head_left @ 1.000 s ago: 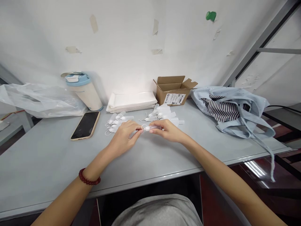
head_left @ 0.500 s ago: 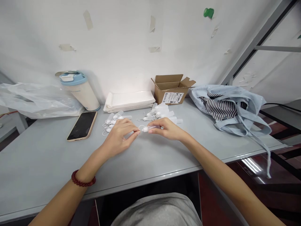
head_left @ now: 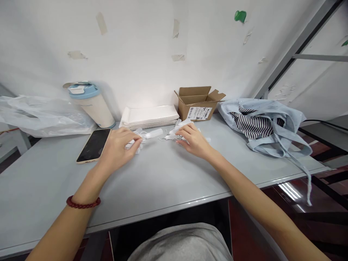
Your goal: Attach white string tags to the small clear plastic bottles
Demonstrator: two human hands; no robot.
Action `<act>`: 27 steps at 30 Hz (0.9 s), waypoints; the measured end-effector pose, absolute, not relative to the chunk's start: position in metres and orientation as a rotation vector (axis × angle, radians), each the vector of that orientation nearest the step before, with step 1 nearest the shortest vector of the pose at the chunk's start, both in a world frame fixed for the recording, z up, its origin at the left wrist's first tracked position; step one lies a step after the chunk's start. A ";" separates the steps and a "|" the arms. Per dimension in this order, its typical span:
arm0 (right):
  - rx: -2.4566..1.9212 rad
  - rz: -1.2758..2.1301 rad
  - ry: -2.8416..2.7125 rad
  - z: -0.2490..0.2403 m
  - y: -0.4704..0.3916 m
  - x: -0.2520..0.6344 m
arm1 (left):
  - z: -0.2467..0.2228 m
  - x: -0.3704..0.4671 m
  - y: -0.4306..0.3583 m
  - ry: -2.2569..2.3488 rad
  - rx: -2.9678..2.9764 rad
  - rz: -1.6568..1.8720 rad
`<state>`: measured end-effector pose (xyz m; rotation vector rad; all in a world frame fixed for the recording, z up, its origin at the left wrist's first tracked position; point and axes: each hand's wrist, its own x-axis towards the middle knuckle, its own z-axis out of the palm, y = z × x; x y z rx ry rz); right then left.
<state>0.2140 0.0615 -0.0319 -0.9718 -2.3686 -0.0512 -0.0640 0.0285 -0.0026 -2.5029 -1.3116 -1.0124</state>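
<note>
My left hand [head_left: 119,146] is closed at the left group of small white dropper bottles [head_left: 138,148]. Its thumb and index fingertips pinch at the cap end of one translucent dropper bottle [head_left: 154,133], whose body points right. My hand hides part of that group. My right hand [head_left: 193,140] is over the right group of dropper bottles [head_left: 178,126], its fingers curved down and the thumb apart from the index finger. A bottle's cap end [head_left: 170,137] shows just left of those fingertips; whether they touch it is hard to see.
A phone [head_left: 94,145] lies beside my left hand, with a tilted tumbler [head_left: 95,108] and plastic bag [head_left: 46,116] behind. White padded envelopes [head_left: 149,114] and an open cardboard box [head_left: 197,107] stand by the wall. A blue cloth bag [head_left: 282,112] sits at right.
My left hand has moved left with the bottle, over the left group. My right hand has let go of that bottle and moved up to the right group.
</note>
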 end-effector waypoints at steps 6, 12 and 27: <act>-1.075 -0.326 -2.565 -0.043 0.065 0.208 | -0.009 -0.091 0.041 -1.486 -2.193 -0.771; -1.057 -0.521 -2.676 -0.055 0.067 0.193 | -0.015 -0.093 0.043 -1.507 -2.087 -0.693; -1.071 -0.467 -2.671 -0.052 0.066 0.189 | -0.021 -0.053 0.032 -1.462 -2.460 -0.800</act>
